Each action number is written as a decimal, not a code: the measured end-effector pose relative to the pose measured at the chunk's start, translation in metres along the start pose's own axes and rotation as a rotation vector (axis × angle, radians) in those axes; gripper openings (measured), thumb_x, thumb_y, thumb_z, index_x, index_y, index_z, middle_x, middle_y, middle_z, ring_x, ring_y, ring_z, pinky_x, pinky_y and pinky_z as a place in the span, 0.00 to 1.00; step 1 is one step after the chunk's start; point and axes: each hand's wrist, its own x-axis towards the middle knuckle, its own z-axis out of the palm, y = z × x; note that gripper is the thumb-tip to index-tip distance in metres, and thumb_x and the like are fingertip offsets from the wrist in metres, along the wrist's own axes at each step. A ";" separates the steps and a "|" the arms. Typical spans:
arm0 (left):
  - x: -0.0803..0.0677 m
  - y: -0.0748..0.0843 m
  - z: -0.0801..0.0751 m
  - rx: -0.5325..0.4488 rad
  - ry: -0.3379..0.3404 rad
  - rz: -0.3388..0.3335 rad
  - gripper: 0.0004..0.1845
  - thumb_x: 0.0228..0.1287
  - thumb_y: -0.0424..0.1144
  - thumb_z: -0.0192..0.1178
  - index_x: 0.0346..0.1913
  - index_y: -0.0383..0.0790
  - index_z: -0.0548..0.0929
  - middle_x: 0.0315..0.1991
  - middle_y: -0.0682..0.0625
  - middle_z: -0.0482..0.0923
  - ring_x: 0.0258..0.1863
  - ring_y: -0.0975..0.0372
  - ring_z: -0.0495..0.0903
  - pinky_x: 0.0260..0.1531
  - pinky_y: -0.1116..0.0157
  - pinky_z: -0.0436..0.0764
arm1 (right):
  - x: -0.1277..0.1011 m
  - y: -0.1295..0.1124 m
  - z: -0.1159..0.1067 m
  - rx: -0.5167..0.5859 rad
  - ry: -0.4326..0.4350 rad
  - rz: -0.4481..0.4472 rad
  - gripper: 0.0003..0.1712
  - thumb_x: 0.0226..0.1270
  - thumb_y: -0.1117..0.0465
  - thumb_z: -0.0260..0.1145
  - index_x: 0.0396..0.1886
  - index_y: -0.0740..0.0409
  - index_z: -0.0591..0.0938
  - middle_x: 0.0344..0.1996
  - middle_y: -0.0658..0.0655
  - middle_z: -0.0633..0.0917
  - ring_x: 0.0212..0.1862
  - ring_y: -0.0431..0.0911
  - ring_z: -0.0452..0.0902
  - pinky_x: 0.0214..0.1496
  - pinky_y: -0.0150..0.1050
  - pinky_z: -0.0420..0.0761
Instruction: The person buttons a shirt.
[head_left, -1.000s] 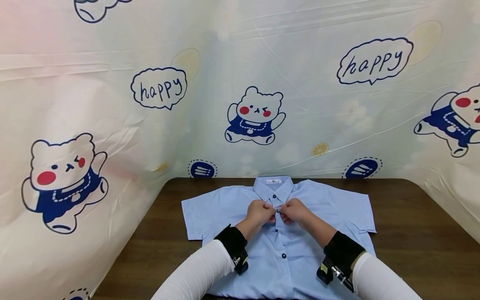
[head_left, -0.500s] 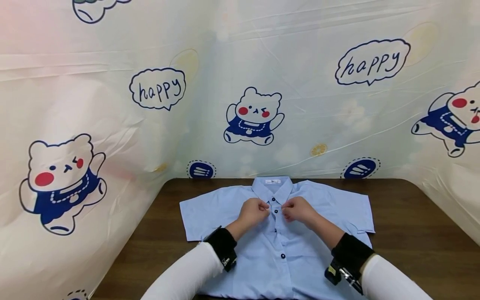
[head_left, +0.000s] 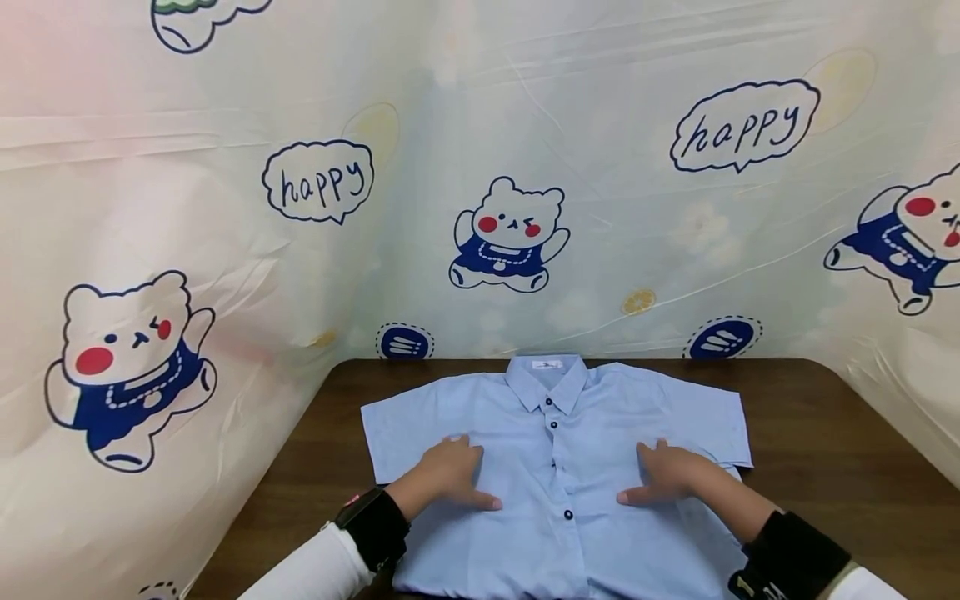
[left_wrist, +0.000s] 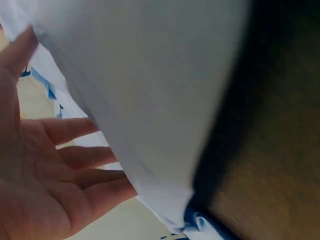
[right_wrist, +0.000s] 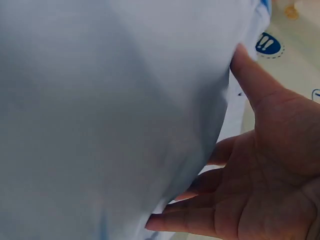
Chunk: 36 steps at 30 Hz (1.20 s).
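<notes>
A light blue short-sleeved shirt (head_left: 555,467) lies face up on the dark wooden table (head_left: 825,467), collar at the far side, with dark buttons down its placket. My left hand (head_left: 448,473) lies flat on the shirt's chest left of the buttons, fingers straight. My right hand (head_left: 664,475) lies flat on the chest right of the buttons. The left wrist view has my left hand (left_wrist: 45,175) spread against pale blue cloth (left_wrist: 145,80). Pale cloth (right_wrist: 100,110) also fills the right wrist view, with my right hand (right_wrist: 250,190) spread on it.
A cartoon bear and "happy" backdrop sheet (head_left: 510,233) wraps the table on the far, left and right sides. Bare table shows left (head_left: 315,467) and right of the shirt. Black wrist bands (head_left: 375,525) sit on both white sleeves.
Both hands let go of the placket near the collar, moved apart and toward me, and now lie flat on the shirt's chest. The top buttons now show fastened.
</notes>
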 end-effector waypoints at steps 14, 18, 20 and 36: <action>0.015 -0.013 0.000 -0.070 -0.064 0.020 0.63 0.40 0.73 0.69 0.74 0.35 0.60 0.73 0.31 0.51 0.71 0.33 0.48 0.65 0.42 0.61 | 0.020 0.003 -0.003 -0.060 0.031 0.056 0.65 0.48 0.31 0.72 0.68 0.78 0.62 0.62 0.87 0.60 0.63 0.81 0.55 0.62 0.70 0.59; 0.020 -0.013 -0.005 -0.075 -0.067 0.018 0.62 0.41 0.70 0.70 0.73 0.34 0.60 0.73 0.30 0.51 0.71 0.33 0.48 0.65 0.42 0.60 | 0.026 0.003 -0.006 -0.054 0.018 0.070 0.64 0.49 0.32 0.72 0.68 0.78 0.61 0.63 0.87 0.59 0.63 0.81 0.54 0.63 0.70 0.59; 0.021 -0.012 -0.006 -0.074 -0.068 0.018 0.62 0.41 0.70 0.71 0.73 0.34 0.60 0.73 0.30 0.51 0.71 0.32 0.48 0.65 0.42 0.60 | 0.027 0.004 -0.006 -0.050 0.012 0.073 0.64 0.49 0.32 0.72 0.68 0.79 0.61 0.63 0.87 0.59 0.63 0.81 0.54 0.63 0.70 0.58; 0.035 0.022 -0.022 -0.290 0.087 0.011 0.23 0.48 0.45 0.76 0.42 0.33 0.83 0.38 0.45 0.81 0.41 0.53 0.79 0.46 0.58 0.77 | 0.027 -0.041 -0.022 -0.043 0.190 -0.089 0.16 0.62 0.58 0.70 0.38 0.68 0.80 0.31 0.59 0.81 0.35 0.51 0.77 0.42 0.49 0.78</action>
